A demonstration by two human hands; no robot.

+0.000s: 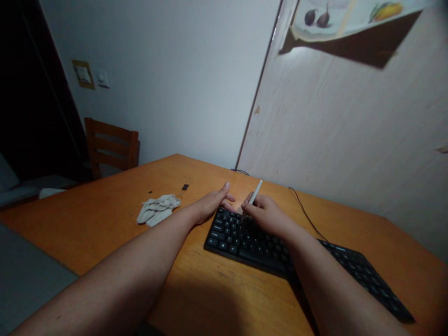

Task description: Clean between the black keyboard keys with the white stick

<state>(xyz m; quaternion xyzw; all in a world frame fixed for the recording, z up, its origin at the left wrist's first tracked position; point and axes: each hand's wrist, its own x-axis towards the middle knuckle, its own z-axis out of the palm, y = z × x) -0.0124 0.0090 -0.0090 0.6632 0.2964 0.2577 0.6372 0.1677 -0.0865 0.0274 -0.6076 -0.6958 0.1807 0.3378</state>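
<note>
A black keyboard (224, 235) lies on the wooden table, with its far end showing beyond my right forearm. My right hand (264, 210) is closed around a slim white pen-like tool (255, 191), held slanted above the left half of the keys. Its lower end points down at the keys, too dark and small to make out. Along the keyboard's upper left edge rests my left hand (217, 203), thumb raised and fingers apart, holding nothing. Part of the key area is hidden under my right hand and forearm.
A crumpled pale cloth (158, 210) lies left of my left hand. Behind it is a small black object with a thin loop (185, 187). A dark cable (304, 212) runs behind the keyboard. A wooden chair (112, 144) stands beyond the table (210, 289), near the wall.
</note>
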